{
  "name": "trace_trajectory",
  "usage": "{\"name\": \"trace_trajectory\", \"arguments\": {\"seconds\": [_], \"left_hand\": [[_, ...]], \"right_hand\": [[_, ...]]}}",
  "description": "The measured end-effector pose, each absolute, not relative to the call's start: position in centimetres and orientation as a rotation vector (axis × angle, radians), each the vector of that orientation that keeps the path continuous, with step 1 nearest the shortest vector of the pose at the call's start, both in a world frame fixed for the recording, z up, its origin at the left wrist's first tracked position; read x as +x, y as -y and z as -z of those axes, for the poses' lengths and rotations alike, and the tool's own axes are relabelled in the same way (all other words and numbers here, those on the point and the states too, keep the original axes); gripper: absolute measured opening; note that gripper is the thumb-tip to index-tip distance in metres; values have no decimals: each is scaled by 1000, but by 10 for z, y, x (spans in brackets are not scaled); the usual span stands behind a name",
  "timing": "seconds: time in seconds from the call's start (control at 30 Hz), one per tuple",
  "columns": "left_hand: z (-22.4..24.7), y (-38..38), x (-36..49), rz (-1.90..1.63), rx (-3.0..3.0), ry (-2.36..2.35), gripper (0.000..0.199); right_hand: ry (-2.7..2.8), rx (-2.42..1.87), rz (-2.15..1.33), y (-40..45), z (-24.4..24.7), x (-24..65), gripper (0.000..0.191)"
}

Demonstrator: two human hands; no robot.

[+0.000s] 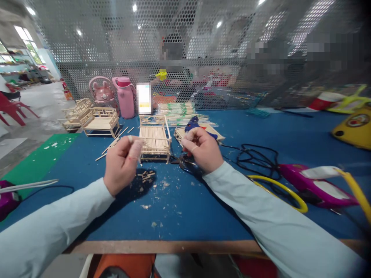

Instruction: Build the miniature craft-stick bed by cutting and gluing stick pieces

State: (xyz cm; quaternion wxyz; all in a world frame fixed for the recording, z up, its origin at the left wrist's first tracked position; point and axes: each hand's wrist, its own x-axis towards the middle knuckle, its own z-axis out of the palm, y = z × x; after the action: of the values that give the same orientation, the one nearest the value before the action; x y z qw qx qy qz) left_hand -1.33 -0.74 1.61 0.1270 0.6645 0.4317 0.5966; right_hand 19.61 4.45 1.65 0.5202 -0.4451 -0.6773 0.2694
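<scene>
My left hand (121, 163) is closed in a pinch beside a small chair-like frame of pale thin sticks (153, 136). Whether a short stick is between its fingertips is hard to tell against the frame. To the right of the frame, my right hand (203, 150) is also pinched, and what its fingertips hold, if anything, cannot be made out. Just behind it, a blue tool with a red part (193, 122), partly hidden, lies over a flat stick panel (219, 138). Short cut stick pieces (147, 175) lie below my left hand.
Finished-looking stick benches (100, 122), a pink bottle (126, 98) and bundled sticks (176, 110) stand behind. A purple tool (315, 185), a yellow hoop (300, 204) and black cable (257, 158) lie right. A perforated metal screen (101, 46) borders the blue table (185, 224); people are beyond.
</scene>
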Motion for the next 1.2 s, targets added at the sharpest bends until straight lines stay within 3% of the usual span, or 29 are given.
{"name": "trace_trajectory", "arguments": {"seconds": [0.1,0.23,0.33,0.47,0.6,0.7,0.8,0.87,0.97,1.2], "left_hand": [[-13,-10,-35,-1803,1867,-1365,25],[-4,-25,-49,-1572,1885,-1499,27],[0,-28,-49,-1559,1824,-1486,24],[5,-27,-44,-1605,1780,-1460,16],[3,-22,-41,-1569,1800,-1508,15],[-9,-14,-45,-1295,1916,-1597,16],[-24,-3,-49,-715,2151,-1563,33],[-27,3,-49,-443,2224,-1418,29],[-21,10,-43,-314,2335,-1300,18],[-9,13,-32,-299,2439,-1402,20]], "right_hand": [[1937,-1122,-511,-39,-24,203,36],[2412,-1059,-673,-29,-32,203,46],[2567,-959,-708,-21,-32,196,41],[2685,-888,-674,-11,-23,183,18],[2643,-793,-538,-10,-15,178,19],[2607,-816,-434,-12,-13,179,14],[2602,-854,-387,-13,-11,181,12],[2583,-846,-378,-14,-10,181,16],[2542,-811,-374,-15,-8,181,26],[2549,-775,-374,-15,-8,179,27]]}}
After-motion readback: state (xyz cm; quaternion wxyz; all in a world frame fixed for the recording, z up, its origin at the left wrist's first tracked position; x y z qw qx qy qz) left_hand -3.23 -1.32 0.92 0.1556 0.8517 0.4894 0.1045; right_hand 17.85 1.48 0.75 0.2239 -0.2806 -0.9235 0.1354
